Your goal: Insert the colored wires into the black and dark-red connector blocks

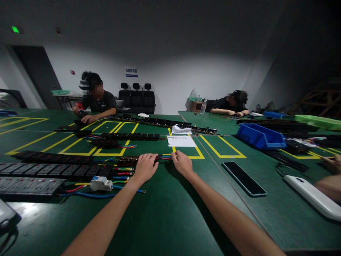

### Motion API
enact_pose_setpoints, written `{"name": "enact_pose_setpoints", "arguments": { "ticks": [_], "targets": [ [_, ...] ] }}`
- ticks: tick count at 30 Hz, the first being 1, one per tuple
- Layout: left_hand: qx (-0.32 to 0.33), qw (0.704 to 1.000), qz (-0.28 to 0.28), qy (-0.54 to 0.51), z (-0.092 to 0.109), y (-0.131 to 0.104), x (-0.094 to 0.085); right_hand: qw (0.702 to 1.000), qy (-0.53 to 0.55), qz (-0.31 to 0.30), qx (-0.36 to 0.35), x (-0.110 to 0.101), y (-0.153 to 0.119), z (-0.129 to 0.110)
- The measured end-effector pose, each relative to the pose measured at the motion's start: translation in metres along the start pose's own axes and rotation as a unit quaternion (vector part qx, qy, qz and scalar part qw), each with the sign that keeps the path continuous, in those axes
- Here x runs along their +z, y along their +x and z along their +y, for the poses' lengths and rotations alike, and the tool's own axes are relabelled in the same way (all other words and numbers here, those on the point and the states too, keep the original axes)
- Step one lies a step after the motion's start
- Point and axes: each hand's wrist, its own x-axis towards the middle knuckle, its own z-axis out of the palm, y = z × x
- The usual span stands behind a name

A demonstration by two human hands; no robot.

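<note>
Green counter, marked with yellow tape lines, filled the dim room. Nearest lay a black phone and a white device to the right, and a white circuit breaker with loose coloured wires to the left beside grey power strips. Left hand lay curled over the end of a dark strip assembly, fingers closed on it. Right hand pinched the bundle of coloured wires running out of that strip, between the two hands. Beyond: white paper sheet, blue bin, further black strips. Farthest, two seated people worked at the counter's far edge before a white wall.
</note>
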Motion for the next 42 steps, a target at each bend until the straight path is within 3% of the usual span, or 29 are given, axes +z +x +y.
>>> {"name": "enact_pose_setpoints", "arguments": {
  "ticks": [16, 42],
  "targets": [
    [0.002, 1.000, 0.003, 0.006, -0.0006, 0.0003, 0.0023, 0.998, -0.054, -0.037, 0.015, -0.0036, -0.0018, -0.0049],
    [0.001, 1.000, 0.006, 0.004, -0.0004, 0.0001, 0.0016, 0.998, -0.051, -0.036, 0.005, -0.0022, -0.0018, -0.0036]
  ]
}}
